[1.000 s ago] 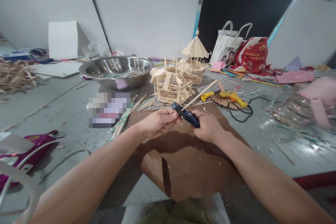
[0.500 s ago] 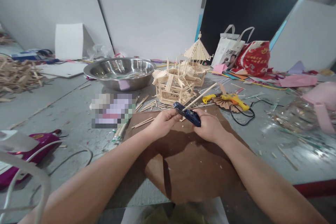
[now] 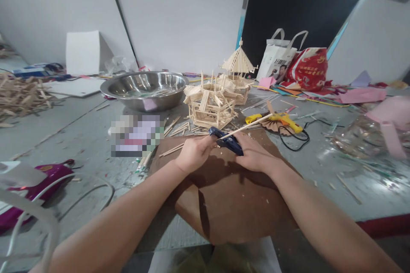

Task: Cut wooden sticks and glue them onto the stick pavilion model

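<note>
My right hand [image 3: 254,155] is closed round a dark blue cutter [image 3: 226,140] over a brown board [image 3: 230,198]. My left hand [image 3: 192,152] pinches the near end of a long thin wooden stick [image 3: 250,125], which runs up to the right through the cutter's jaws. Just beyond the hands stands a small house built of wooden sticks [image 3: 209,104], and behind it a stick pavilion with a pointed roof [image 3: 238,66]. Loose sticks [image 3: 174,128] lie by the house.
A steel bowl [image 3: 145,89] sits at the back left, a yellow glue gun [image 3: 282,120] with a black cable at the right. Bags [image 3: 297,66], pink paper [image 3: 361,94], a clear plastic thing [image 3: 361,138], a stick pile [image 3: 19,96] and a purple tool [image 3: 35,183] ring the grey table.
Both hands have dropped a little toward the brown board, and the stick's far end has tipped lower, toward the glue gun.
</note>
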Motion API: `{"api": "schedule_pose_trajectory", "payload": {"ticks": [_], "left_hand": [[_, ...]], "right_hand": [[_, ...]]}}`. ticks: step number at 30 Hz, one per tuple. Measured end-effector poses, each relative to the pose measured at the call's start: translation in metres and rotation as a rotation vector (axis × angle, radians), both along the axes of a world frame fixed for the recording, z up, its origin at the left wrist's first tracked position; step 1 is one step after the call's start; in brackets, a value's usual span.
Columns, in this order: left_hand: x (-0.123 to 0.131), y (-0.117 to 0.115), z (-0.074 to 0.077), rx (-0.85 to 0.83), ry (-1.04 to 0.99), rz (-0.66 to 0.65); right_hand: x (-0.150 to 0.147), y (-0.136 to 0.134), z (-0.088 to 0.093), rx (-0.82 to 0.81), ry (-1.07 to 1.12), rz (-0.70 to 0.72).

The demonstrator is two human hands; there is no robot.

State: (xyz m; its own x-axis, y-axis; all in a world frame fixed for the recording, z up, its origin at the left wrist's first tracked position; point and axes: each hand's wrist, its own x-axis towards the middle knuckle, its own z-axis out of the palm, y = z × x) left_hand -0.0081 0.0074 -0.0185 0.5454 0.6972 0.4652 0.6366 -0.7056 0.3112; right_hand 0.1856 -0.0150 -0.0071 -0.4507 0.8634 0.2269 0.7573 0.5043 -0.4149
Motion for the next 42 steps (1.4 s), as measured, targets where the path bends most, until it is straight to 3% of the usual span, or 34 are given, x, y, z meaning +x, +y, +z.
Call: {"api": "schedule_pose_trajectory", "payload": {"ticks": [12, 21, 26, 32, 37, 40, 42], "left_hand": [[0.001, 0.003, -0.002, 0.027, 0.009, 0.071], [0.007, -0.007, 0.003, 0.058, 0.018, 0.124], [0.005, -0.004, 0.001, -0.030, -0.083, 0.287], [0.002, 0.001, 0.008, -0.299, -0.251, 0.080], [0.004, 0.001, 0.011, -0.354, -0.225, 0.099], [0.003, 0.001, 0.008, -0.316, -0.148, 0.124], [0.003, -0.001, 0.007, -0.283, -0.090, 0.118]], "right_hand": [[0.012, 0.012, -0.014, -0.042, -0.044, 0.016], [0.014, 0.010, -0.011, -0.104, -0.024, 0.042], [0.013, 0.012, -0.012, -0.032, -0.088, -0.051], [0.013, 0.015, -0.016, 0.036, -0.249, -0.185], [0.016, 0.021, -0.026, -0.017, -0.314, -0.230], [0.016, 0.021, -0.025, -0.024, -0.209, -0.201], [0.014, 0.018, -0.020, 0.007, -0.003, -0.167]]}}
